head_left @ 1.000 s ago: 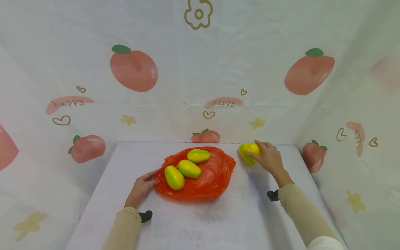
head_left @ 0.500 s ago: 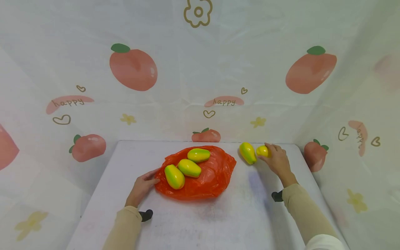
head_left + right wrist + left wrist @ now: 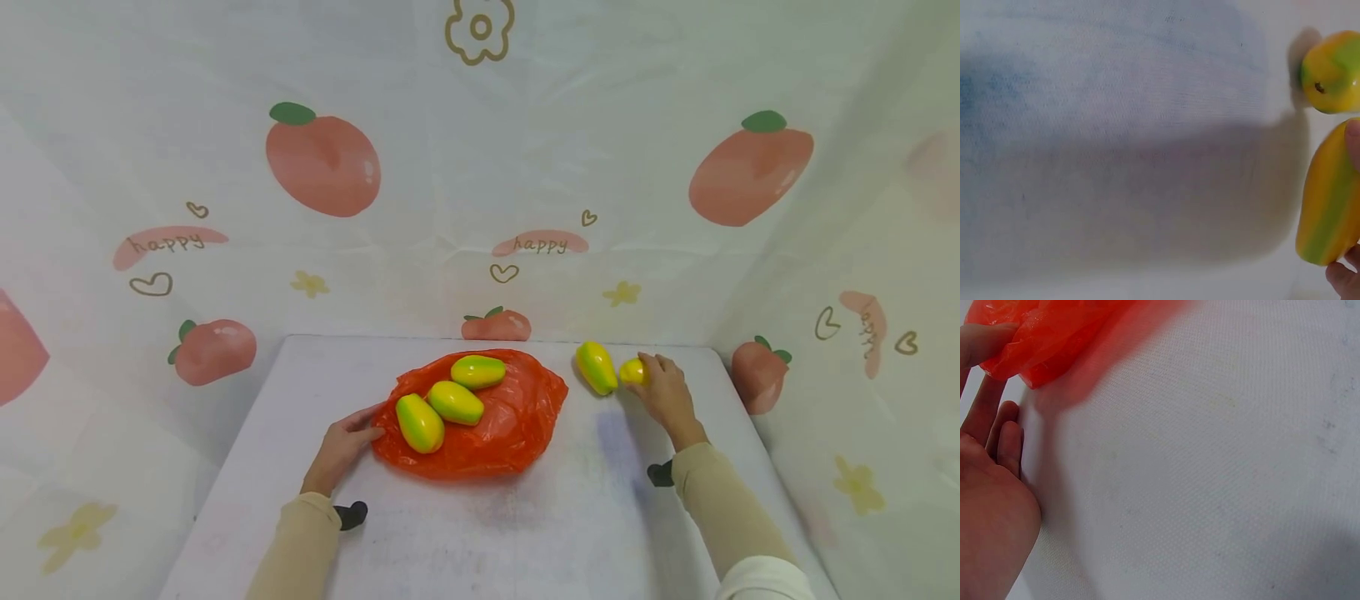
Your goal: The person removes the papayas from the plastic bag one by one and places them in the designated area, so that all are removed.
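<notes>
My left hand (image 3: 339, 457) pinches the left edge of a red plastic bag (image 3: 517, 425); in the left wrist view the thumb lies over the bag's film (image 3: 1060, 334). Three yellow-green papayas lie on the bag: a left one (image 3: 420, 423), a middle one (image 3: 456, 403) and a back one (image 3: 477, 372). At the back right my right hand (image 3: 670, 400) grips another papaya (image 3: 633, 372), shown lengthwise between thumb and fingers in the right wrist view (image 3: 1327, 200). Just left of it lies a loose papaya (image 3: 596, 367), its stem end visible in the right wrist view (image 3: 1333, 75).
A white table (image 3: 480, 550) carries everything. Printed white cloth (image 3: 420, 167) closes in the back and both sides. Dark wrist mounts (image 3: 351, 516) stick out near both sleeves.
My right hand has shifted its papaya rightward, away from the loose papaya it overlapped in view, then slightly lower. The left hand and the bag with its papayas stay put.
</notes>
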Demonstrator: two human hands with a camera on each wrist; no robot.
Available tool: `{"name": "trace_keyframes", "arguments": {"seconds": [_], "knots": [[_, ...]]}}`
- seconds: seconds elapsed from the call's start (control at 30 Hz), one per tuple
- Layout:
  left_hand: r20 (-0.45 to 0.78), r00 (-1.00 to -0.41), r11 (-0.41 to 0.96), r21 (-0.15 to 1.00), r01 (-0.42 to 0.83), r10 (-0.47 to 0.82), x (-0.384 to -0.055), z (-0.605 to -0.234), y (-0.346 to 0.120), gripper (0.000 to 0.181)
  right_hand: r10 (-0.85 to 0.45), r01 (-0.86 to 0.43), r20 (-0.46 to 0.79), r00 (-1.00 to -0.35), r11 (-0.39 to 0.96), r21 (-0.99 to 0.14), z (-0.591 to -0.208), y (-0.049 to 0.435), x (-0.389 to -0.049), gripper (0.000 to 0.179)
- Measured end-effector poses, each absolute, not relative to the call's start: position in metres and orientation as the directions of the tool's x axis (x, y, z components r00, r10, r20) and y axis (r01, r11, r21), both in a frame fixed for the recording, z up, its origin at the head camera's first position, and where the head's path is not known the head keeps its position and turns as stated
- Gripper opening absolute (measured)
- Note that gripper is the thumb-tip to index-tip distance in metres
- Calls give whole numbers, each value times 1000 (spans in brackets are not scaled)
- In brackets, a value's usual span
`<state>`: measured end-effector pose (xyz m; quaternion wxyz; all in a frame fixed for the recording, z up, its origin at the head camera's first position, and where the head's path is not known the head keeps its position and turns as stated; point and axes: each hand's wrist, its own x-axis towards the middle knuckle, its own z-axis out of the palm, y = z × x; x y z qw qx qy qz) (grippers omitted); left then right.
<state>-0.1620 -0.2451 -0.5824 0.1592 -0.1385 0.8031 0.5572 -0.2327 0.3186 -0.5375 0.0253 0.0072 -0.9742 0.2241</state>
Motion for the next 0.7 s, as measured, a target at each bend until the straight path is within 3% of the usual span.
{"name": "trace_keyframes", "arguments": {"seconds": [0.7], "knots": [[-408, -912, 340, 852, -398, -45, -161, -580, -244, 56, -1, 11, -27, -1000, 898, -440, -548, 312, -235, 71]]}}
